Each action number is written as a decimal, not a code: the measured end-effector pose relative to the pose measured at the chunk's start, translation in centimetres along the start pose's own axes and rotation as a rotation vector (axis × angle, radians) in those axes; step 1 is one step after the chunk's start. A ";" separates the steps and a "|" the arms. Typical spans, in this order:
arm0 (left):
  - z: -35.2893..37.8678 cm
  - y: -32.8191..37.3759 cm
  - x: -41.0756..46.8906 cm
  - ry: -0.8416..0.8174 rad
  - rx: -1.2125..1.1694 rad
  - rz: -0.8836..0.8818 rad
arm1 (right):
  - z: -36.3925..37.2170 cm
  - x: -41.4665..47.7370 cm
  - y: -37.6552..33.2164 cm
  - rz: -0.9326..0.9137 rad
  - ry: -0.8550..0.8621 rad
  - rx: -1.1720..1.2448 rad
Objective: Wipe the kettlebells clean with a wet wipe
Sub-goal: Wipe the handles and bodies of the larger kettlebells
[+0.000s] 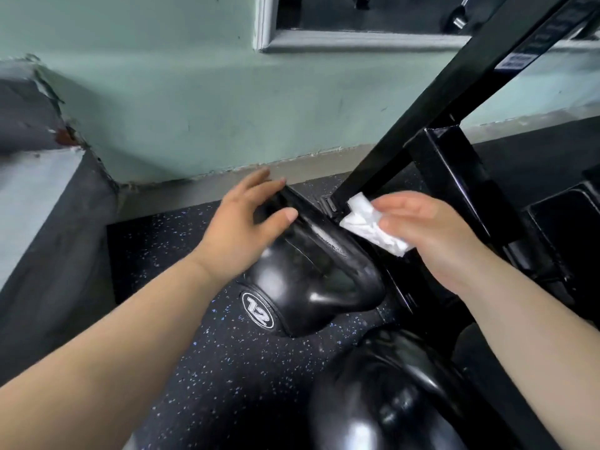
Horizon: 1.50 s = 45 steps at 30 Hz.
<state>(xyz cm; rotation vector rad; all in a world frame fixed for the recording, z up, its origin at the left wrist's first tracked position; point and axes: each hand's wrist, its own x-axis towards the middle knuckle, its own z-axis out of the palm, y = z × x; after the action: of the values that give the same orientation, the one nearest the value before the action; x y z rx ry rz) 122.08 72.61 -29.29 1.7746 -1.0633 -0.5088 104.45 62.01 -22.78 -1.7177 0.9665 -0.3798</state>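
My R hand (431, 235) grip pinches the wet wipe (373, 227) just right of the handle (328, 241) of the 12 kettlebell (302, 297) on the floor (194, 368), handle pointing away from me, w/ L hand (237, 228) grip wide, touching its top.

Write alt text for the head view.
A person's right hand holds a crumpled white wet wipe beside a black kettlebell marked 12, which the left hand rests on. A second kettlebell sits nearer on the speckled floor.
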 end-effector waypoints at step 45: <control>11.2 2.1 -4.6 0.216 -1.000 -0.734 | 3.4 2.2 4.4 0.314 -0.063 -0.253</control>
<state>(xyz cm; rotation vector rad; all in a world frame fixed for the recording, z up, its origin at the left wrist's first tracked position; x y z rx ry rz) 110.57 70.26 -32.91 1.1861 0.0977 -1.0352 106.26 62.19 -28.48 -1.7523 1.2562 0.0025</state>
